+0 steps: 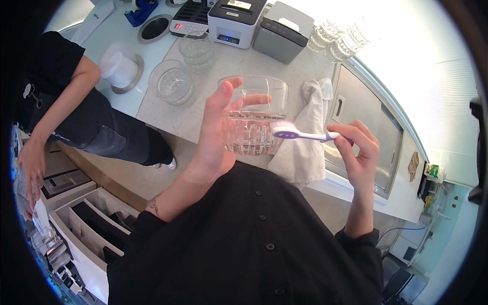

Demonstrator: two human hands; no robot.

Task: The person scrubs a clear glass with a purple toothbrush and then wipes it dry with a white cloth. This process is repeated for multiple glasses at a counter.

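My left hand (217,126) grips a clear drinking glass (253,129) from its left side, lifted near the front of my black shirt. Ribbed facets run around the lower half of the glass, and some fingers show through its wall. Between the thumb and fingers of my right hand (356,148) is a white and purple toothbrush (309,136). Its head lies at the right side of the glass, bristles facing up; whether they touch the glass I cannot tell. A pale cloth (303,152) drapes over the counter edge behind the brush.
Two clear glasses (173,85) stand on the speckled counter (228,63). Behind are a white label printer (234,24), a grey machine (282,34) and stacked glasses (339,40). Metal sliding lids (358,110) lie right. A co-worker (76,95) stands left, beside an open drawer (95,225).
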